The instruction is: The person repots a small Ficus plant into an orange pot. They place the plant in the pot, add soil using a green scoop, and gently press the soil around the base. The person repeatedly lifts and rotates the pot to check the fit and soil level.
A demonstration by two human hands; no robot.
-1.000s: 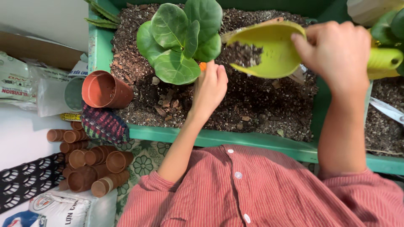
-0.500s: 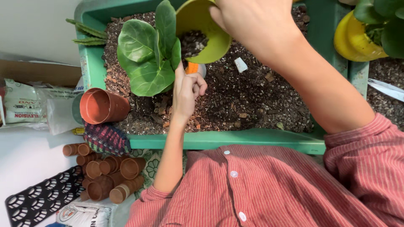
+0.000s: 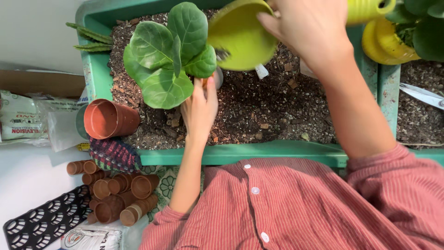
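1. Soil fills the green tray (image 3: 240, 153) under both my hands, dark and chunky with bits of bark.
2. My left hand (image 3: 200, 109) is wrapped around a small pot (image 3: 213, 78) at the base of the broad-leaved plant (image 3: 169, 58); fingers are closed on it, and only a sliver of orange and grey shows between my fingertips.
3. The plant's leaves spread above and to the left of that grip, covering most of what I hold.
4. My right hand (image 3: 311, 28) grasps the yellow-green scoop (image 3: 240, 39) from above, fingers curled over its rim. The scoop is tilted, its hollow facing my left hand and sitting just above it.
5. A white plant tag (image 3: 262, 71) sticks in the soil just below the scoop.
6. Left of my left hand, an empty terracotta-coloured pot (image 3: 108, 119) lies on its side at the tray's corner.
7. Further down on that side, small brown pots (image 3: 118, 194) lie heaped beside a black cell tray (image 3: 41, 222).
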